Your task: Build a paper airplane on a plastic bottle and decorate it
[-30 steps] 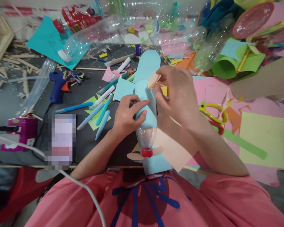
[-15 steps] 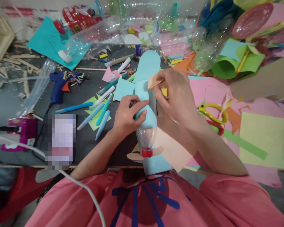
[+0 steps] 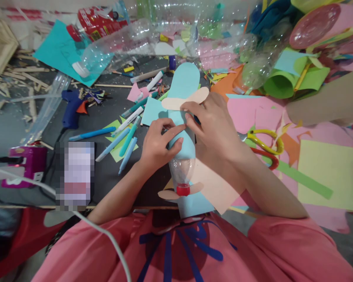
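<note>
Right hand point(image 3: 216, 124) touches round-ended peach paper strip point(image 3: 173, 103), pinch unclear; left hand point(image 3: 156, 141), spread, steadies blue-paper-wrapped plastic bottle point(image 3: 186, 148), likely light; best held mid-body.

Two bare hands show, one left hand point(image 3: 159, 137) and one right hand point(image 3: 213, 121). There is one clear plastic bottle wrapped in light-blue paper point(image 3: 184, 152), one two-lobed peach paper strip point(image 3: 191, 99), one dark-blue glue gun with an orange trigger point(image 3: 70, 109), one magenta box point(image 3: 26, 166), one pair of scissors with yellow and red handles point(image 3: 280, 143), and three slim blue markers point(image 3: 113, 145). Clear bottles point(image 3: 106, 53) overlap too much to count.
</note>
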The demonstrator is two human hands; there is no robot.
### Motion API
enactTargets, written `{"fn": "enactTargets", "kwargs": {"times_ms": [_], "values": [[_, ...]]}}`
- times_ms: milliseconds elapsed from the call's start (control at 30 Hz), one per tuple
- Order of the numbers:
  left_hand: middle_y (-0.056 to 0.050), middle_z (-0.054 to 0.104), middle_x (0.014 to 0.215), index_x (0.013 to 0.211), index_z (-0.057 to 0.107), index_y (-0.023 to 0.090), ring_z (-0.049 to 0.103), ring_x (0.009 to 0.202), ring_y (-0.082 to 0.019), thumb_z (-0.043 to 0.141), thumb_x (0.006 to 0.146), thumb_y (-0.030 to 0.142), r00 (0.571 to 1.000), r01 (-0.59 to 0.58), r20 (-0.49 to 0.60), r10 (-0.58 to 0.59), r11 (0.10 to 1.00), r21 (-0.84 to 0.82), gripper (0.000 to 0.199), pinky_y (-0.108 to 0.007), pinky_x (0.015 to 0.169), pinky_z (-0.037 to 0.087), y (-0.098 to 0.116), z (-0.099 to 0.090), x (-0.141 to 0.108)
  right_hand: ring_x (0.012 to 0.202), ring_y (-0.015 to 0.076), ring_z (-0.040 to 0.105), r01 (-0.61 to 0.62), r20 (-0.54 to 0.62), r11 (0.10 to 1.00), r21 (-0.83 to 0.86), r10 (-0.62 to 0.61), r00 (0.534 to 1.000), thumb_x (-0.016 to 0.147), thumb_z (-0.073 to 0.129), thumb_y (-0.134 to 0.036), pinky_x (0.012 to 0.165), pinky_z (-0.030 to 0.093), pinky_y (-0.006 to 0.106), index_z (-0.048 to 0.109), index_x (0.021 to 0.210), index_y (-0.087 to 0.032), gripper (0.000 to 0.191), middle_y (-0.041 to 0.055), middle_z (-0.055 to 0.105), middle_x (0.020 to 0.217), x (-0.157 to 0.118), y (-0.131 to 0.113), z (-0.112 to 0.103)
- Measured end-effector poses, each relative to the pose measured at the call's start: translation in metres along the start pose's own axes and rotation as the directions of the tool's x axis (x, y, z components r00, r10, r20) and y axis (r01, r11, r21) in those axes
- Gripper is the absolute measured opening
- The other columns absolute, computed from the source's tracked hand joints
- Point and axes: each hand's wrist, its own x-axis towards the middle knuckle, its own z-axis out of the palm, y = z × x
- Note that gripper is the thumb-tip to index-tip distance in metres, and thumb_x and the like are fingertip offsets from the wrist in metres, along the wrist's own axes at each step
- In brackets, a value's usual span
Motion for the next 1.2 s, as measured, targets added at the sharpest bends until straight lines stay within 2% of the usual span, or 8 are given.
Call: {"fn": "enactTargets", "kwargs": {"times_ms": [333,500,600,667,767,900,1067,1200], "values": [[-0.008,0.061,0.096,0.109,0.066,0.016,0.056,0.086,-0.018,0.054,0.093,0.027,0.996,-0.056,-0.068,0.052,0.997,-0.053,0.023,-0.032,0.077,0.05,0.001,-0.001,0.001,0.091,0.0271,0.057,-0.026,0.094,0.993,-0.115,0.037,0.995,0.096,0.042,-0.021,0.084,0.045,0.043,0.065,0.102,-0.016,0.025,0.0128,0.064,0.096,0.005,-0.011,-0.002],[-0.008,0.061,0.097,0.108,0.065,0.017,0.057,0.086,-0.018,0.055,0.092,0.027,0.995,-0.042,-0.087,0.038,0.998,-0.036,0.022,-0.032,0.078,0.051,0.003,0.001,0.001,0.097,0.024,0.06,0.024,-0.123,0.999,0.028,-0.021,0.992,0.099,0.039,-0.028,0.086,0.048,0.041,0.052,0.129,-0.022,0.033,0.0086,0.064,0.109,-0.012,-0.007,0.011],[-0.008,0.06,0.101,0.11,0.063,0.018,0.059,0.092,-0.019,0.055,0.091,0.029,0.997,0.01,-0.071,-0.013,0.999,-0.033,0.023,-0.034,0.082,0.052,0.005,0.001,0.0,0.107,0.0243,0.06,0.035,-0.323,0.984,0.175,0.024,0.946,0.099,0.045,-0.032,0.093,0.05,0.043,0.044,0.134,-0.032,0.035,0.0075,0.062,0.117,-0.031,-0.005,0.02],[-0.009,0.06,0.103,0.111,0.06,0.018,0.059,0.096,-0.021,0.054,0.091,0.031,0.997,0.064,-0.046,-0.065,0.997,-0.042,0.025,-0.035,0.083,0.052,0.005,0.001,-0.002,0.115,0.025,0.058,0.024,-0.376,0.973,0.228,0.065,0.924,0.096,0.051,-0.037,0.097,0.051,0.046,0.035,0.141,-0.037,0.047,0.0079,0.059,0.122,-0.04,-0.005,0.026],[-0.009,0.059,0.105,0.117,0.054,0.02,0.059,0.093,-0.02,0.055,0.091,0.036,0.984,0.178,0.023,-0.176,0.978,-0.112,0.03,-0.033,0.077,0.053,0.002,0.0,-0.003,0.132,0.028,0.05,-0.052,-0.312,0.948,0.313,0.154,0.937,0.096,0.048,-0.049,0.104,0.048,0.055,0.027,0.147,-0.037,0.057,0.0109,0.05,0.139,-0.046,-0.002,0.036],[-0.005,0.055,0.102,0.133,0.041,0.022,0.053,0.066,-0.01,0.05,0.095,0.041,0.937,0.348,0.122,-0.328,0.912,-0.219,0.044,-0.026,0.065,0.051,-0.002,-0.003,-0.003,0.148,0.0291,0.031,-0.104,-0.143,0.889,0.446,0.185,0.972,0.096,0.039,-0.058,0.114,0.038,0.059,0.026,0.149,-0.038,0.057,0.0078,0.031,0.158,-0.042,0.003,0.049],[-0.004,0.057,0.098,0.137,0.04,0.024,0.052,0.065,-0.01,0.05,0.094,0.042,0.926,0.366,0.182,-0.332,0.906,-0.214,0.048,-0.024,0.061,0.049,-0.001,-0.002,-0.004,0.148,0.0303,0.031,-0.099,-0.07,0.825,0.556,0.165,0.984,0.096,0.039,-0.058,0.106,0.047,0.056,0.017,0.152,-0.037,0.064,0.0106,0.025,0.161,-0.042,0.007,0.052],[-0.001,0.057,0.091,0.138,0.037,0.024,0.051,0.059,-0.01,0.052,0.093,0.044,0.918,0.384,0.194,-0.347,0.901,-0.204,0.051,-0.024,0.058,0.048,-0.002,0.002,-0.007,0.146,0.031,0.033,-0.106,-0.08,0.85,0.516,0.171,0.982,0.093,0.046,-0.055,0.099,0.052,0.052,0.019,0.152,-0.035,0.068,0.0125,0.022,0.161,-0.046,0.01,0.049]]}}
